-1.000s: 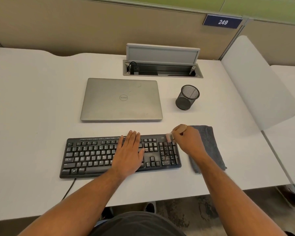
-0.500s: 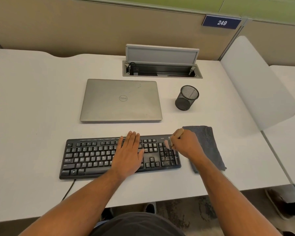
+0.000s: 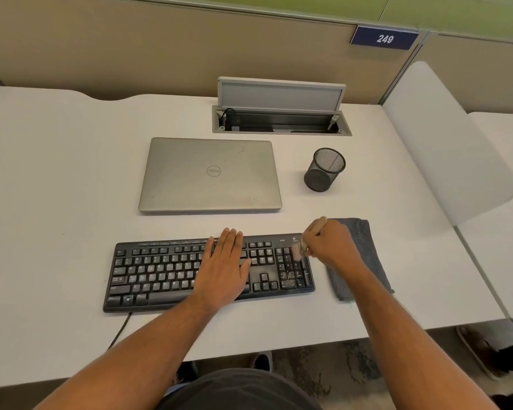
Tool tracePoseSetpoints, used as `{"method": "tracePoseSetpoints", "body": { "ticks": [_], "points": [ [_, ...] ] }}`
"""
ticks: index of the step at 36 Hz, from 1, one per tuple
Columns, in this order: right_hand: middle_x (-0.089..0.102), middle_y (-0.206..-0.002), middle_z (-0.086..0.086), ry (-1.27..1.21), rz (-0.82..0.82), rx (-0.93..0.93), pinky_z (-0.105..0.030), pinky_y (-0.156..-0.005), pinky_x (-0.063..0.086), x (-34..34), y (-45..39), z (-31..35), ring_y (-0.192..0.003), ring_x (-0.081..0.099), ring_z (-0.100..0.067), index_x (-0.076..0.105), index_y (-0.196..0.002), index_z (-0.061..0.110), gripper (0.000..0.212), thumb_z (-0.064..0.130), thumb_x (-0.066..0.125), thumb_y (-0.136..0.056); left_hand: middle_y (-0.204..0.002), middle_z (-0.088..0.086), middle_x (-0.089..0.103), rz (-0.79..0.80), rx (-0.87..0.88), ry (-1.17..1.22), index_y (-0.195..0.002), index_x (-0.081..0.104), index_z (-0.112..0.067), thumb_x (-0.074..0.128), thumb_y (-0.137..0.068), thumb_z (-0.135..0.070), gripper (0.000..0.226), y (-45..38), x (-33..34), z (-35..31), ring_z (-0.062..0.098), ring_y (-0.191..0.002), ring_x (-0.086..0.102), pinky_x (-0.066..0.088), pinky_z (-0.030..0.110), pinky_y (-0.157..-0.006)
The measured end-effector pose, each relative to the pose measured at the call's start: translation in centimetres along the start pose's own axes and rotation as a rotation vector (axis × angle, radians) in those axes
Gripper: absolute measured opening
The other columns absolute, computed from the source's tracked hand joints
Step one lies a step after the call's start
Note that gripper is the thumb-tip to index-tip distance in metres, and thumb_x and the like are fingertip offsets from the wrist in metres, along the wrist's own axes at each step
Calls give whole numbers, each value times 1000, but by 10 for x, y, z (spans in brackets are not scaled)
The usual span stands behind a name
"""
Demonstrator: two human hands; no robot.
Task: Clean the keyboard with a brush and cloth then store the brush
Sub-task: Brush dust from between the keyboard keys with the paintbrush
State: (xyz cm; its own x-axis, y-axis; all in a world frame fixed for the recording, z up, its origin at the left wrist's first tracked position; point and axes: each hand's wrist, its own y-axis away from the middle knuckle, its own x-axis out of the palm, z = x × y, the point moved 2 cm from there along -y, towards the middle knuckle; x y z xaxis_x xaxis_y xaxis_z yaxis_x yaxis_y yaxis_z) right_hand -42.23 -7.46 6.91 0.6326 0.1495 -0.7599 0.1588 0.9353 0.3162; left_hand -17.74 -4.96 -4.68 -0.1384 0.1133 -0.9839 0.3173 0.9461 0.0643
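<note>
Right hand (image 3: pixel 329 245): curled round the brush (image 3: pixel 301 250), wooden handle angled up and away, bristles on the number pad at the right end of the keyboard (image 3: pixel 208 273). Brush judged light, soft-tipped; hold mid-handle. Left hand (image 3: pixel 224 269): flat, fingers straight, steadying the keys. Cloth (image 3: pixel 364 255): limp, folded, just right of the keyboard.

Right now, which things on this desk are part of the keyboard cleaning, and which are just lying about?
In use: keyboard, brush in right hand, left hand steadying, grey cloth, mesh cup (likely brush storage).
Lying about: closed laptop, open cable box.
</note>
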Motion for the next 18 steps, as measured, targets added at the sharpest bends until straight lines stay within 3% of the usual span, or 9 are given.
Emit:
{"method": "tracePoseSetpoints", "body": {
  "ticks": [3,6,9,12,15,18],
  "points": [
    [75,-75,6,-136,-130,-4,-39,-79,63,-8,3,2,-69,74,-4,73,-84,15,20,21,59,-97,-169,8,18,-16,-1,8,-163,14,-12,13,-103,-54,73,0,0,-1,22,-158,9,6,50,-128],
    [75,-74,6,-88,-72,9,-40,-79,64,-2,7,-1,-70,73,-5,72,-84,15,21,22,57,-98,-169,8,18,-17,1,11,-163,15,-12,13,-103,-54,73,1,0,0,22,-158,9,6,49,-128],
    [75,-69,-1,-24,-27,27,-47,-77,63,1,8,-3,-73,75,-19,71,-80,5,25,18,55,-93,-169,8,19,-19,0,14,-163,15,-12,14,-103,-53,72,0,-1,-1,22,-158,9,7,50,-128],
    [73,-60,-3,54,61,81,-41,-73,65,-4,5,-1,-64,75,-17,73,-75,-3,29,14,56,-90,-168,9,22,-25,0,5,-162,19,-11,16,-103,-53,72,0,0,-1,23,-157,13,10,50,-127],
    [74,-62,2,30,-14,32,-37,-75,63,-9,4,1,-62,72,-7,74,-73,8,29,17,55,-94,-167,9,25,-31,-2,5,-162,21,-11,18,-103,-52,72,0,-1,-1,23,-157,15,11,50,-127],
    [74,-72,6,-37,-76,5,-34,-78,61,-6,6,1,-75,73,-10,73,-82,17,22,24,58,-96,-168,9,23,-22,0,3,-162,18,-12,16,-103,-52,72,0,0,-1,23,-157,13,9,50,-127]
  ]
}}
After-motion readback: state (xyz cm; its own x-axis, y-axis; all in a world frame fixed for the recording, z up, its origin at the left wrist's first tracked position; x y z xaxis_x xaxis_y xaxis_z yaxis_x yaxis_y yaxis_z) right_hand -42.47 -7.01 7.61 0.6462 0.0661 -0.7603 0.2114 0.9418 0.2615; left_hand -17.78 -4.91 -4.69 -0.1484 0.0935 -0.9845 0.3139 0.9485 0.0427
